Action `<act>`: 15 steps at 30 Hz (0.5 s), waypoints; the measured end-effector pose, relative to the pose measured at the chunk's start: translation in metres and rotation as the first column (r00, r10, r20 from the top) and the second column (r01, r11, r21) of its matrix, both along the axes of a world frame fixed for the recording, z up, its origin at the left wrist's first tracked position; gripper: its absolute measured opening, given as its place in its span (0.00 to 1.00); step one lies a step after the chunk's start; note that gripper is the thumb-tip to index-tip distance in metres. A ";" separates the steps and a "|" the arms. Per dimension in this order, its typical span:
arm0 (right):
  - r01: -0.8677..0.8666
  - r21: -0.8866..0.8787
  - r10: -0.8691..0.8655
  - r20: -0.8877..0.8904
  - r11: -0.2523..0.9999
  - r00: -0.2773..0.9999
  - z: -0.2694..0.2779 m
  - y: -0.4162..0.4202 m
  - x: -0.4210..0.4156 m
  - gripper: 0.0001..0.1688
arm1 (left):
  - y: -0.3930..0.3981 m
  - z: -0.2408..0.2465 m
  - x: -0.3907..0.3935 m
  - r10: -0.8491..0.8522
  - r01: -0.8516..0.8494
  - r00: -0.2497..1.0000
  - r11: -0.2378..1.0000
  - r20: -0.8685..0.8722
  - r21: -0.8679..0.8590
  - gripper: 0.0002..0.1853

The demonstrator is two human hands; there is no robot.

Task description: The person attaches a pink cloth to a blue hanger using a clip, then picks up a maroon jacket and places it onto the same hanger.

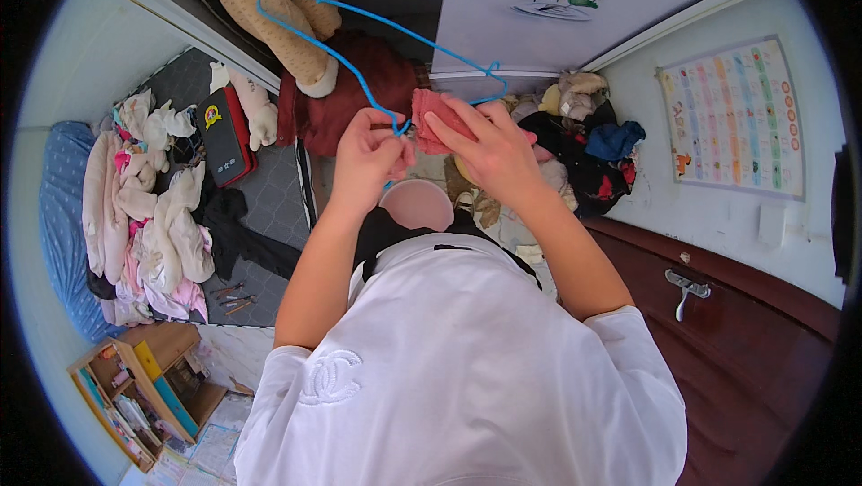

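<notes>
A blue clothes hanger (350, 68) is held up in front of me, its hook end towards my body. My left hand (376, 159) is closed on the hanger near the bent end of its wire. In my right hand (488, 142) is a folded red cloth (438, 121), pressed against the hanger's far side; the fingers hide part of the wire there. Below my hands, a round pinkish basin (417, 204) stands near my legs.
A bed (266, 183) at the left bears piled clothes (158, 216) and a black-and-red case (225, 139). Garments hang ahead beside a white panel (498, 28). More clothes (579, 149) lie heaped at the right, near a brown door (727, 324). A wooden shelf (161, 351) stands lower left.
</notes>
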State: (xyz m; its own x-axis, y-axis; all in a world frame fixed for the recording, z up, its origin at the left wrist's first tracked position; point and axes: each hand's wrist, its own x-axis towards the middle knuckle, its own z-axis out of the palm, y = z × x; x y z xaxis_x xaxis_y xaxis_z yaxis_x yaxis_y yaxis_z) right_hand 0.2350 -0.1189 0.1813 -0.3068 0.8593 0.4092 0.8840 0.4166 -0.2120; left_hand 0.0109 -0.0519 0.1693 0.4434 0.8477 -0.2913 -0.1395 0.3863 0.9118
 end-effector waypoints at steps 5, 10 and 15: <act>0.118 0.024 -0.121 0.147 0.993 0.982 -0.027 -0.007 0.045 0.46 | 0.000 0.010 -0.025 0.022 0.036 0.955 0.981 0.295 -0.191 0.16; 0.114 0.024 -0.117 0.268 0.993 0.956 -0.045 -0.014 0.092 0.41 | 0.003 0.004 -0.033 0.043 0.006 0.979 0.971 0.201 -0.240 0.14; 0.134 -0.024 -0.122 0.279 0.991 0.952 -0.061 -0.020 0.091 0.42 | -0.001 -0.015 -0.033 0.077 0.077 0.940 0.902 0.334 -0.426 0.18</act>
